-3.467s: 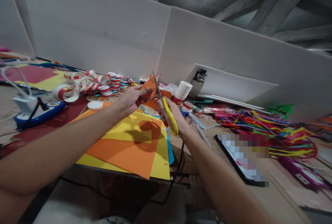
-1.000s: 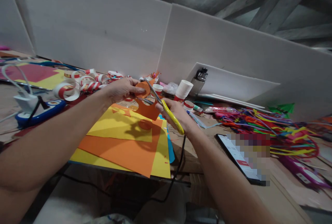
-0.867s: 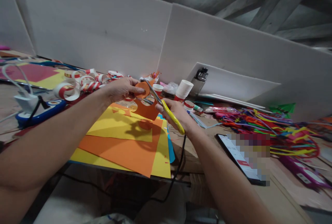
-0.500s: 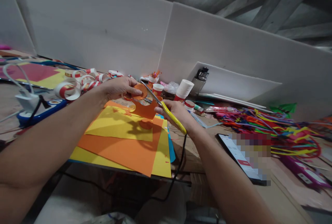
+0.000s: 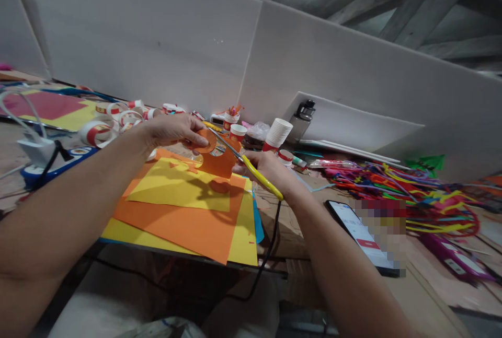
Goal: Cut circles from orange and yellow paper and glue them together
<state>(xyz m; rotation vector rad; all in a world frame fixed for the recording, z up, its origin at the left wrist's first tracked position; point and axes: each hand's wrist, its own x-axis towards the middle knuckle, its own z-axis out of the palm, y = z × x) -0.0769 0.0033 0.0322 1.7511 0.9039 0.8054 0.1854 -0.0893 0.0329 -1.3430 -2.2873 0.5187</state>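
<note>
My left hand (image 5: 176, 130) pinches a round piece of orange paper (image 5: 207, 142) between thumb and fingers, raised above the paper stack. My right hand (image 5: 269, 165) is closed around scissors with yellow handles (image 5: 259, 177). Their blades point up and left, reaching to the edge of the round piece. Below the blades hangs an orange paper remnant (image 5: 220, 165) with curved cut-outs; whether it still joins the round piece I cannot tell. Under both hands lie yellow sheets (image 5: 157, 191) and an orange sheet (image 5: 176, 228), with small orange scraps (image 5: 219, 185) on top.
To the left are red-and-white paper rings (image 5: 100, 131) and a blue power strip (image 5: 39, 171) with a white charger. Stacked paper cups (image 5: 279, 133) and a dark-capped bottle (image 5: 303, 121) stand behind. On the right lie a phone (image 5: 356, 233) and many pipe cleaners (image 5: 392, 186).
My left hand and the round orange piece have shifted slightly left. The scissors' blades remain at the piece's edge, and the right hand has barely moved.
</note>
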